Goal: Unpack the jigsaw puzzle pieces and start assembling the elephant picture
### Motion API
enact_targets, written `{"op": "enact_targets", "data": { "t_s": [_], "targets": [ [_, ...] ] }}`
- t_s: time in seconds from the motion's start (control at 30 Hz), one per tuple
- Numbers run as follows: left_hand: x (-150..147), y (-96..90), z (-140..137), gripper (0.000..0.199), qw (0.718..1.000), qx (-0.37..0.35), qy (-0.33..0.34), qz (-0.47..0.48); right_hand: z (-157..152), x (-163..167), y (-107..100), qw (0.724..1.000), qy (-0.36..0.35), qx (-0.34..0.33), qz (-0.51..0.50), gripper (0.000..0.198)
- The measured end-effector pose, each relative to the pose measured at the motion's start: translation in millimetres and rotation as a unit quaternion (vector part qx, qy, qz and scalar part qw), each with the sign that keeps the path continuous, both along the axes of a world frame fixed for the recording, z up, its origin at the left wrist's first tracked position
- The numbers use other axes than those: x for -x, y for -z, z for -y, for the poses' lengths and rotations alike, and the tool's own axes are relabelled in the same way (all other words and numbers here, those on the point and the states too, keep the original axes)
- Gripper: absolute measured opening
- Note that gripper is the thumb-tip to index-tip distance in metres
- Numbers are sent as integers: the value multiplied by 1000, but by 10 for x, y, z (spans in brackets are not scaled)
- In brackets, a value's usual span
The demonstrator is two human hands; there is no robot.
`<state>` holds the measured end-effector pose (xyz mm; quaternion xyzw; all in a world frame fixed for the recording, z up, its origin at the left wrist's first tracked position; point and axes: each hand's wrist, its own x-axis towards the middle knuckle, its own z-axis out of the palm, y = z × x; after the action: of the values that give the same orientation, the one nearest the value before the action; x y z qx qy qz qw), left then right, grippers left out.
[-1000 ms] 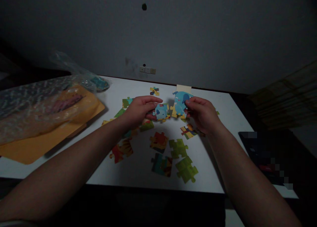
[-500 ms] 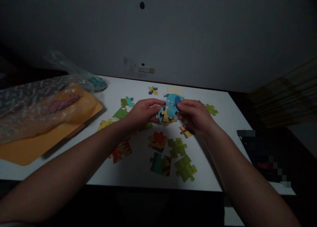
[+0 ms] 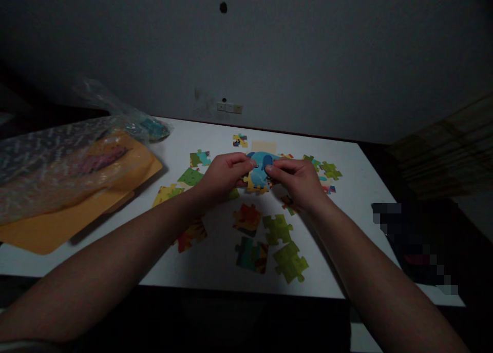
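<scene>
Joined puzzle pieces [image 3: 259,174] with a blue elephant-like animal on them are held up between my two hands above the table. My left hand [image 3: 228,176] pinches them at their left edge, thumb on the front. At the right edge, my right hand [image 3: 299,178] grips them with thumb and fingers. Nearer to me lie an orange puzzle piece [image 3: 247,220], a teal puzzle piece [image 3: 251,255] and two green puzzle pieces, the upper one [image 3: 277,229] close to the lower one [image 3: 290,262]. My left forearm partly covers a striped orange piece [image 3: 192,234].
Loose puzzle pieces lie around on the white table [image 3: 215,271], among them a green piece [image 3: 331,170] at right. A yellow envelope [image 3: 142,163] and clear plastic wrap [image 3: 50,163] cover the left side. A dark object [image 3: 419,240] stands at the right edge.
Both hands have shifted the blue animal pieces slightly left. The pieces are tilted differently, and my fingers now sit closer together on them.
</scene>
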<state>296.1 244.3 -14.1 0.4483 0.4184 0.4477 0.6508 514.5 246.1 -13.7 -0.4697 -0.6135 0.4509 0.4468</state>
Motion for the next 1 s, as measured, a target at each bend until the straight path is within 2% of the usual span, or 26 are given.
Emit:
{"op": "enact_targets", "data": {
  "t_s": [0.2, 0.3, 0.37, 0.47, 0.53, 0.7, 0.8, 1.0],
  "targets": [
    [-1, -18, 54, 23, 997, -22, 17, -69, 30, 35, -11, 998, -20, -38, 44, 21],
    [33, -36, 33, 29, 995, -28, -9, -100, 26, 46, -5, 998, -5, -56, 27, 19],
    [71, -49, -5, 34, 992, -25, -37, -114, 9, 22, -10, 999, 17, -40, 8, 20],
    [134, -37, -78, 43, 994, -22, -72, -84, -27, -59, -33, 998, 64, -1, -2, 31],
    [160, -7, -115, 46, 994, -20, -83, -66, -46, -113, -54, 996, 89, 0, -18, 33],
    [147, 49, -114, 40, 998, -8, -49, -47, -45, -137, -78, 995, 73, 18, -72, 34],
    [129, 47, -80, 39, 998, 2, -26, -62, -31, -101, -68, 995, 54, 29, -75, 35],
    [119, 23, -61, 37, 999, 11, -11, -48, -16, -89, -70, 997, 56, 7, -56, 36]
  ]
}}
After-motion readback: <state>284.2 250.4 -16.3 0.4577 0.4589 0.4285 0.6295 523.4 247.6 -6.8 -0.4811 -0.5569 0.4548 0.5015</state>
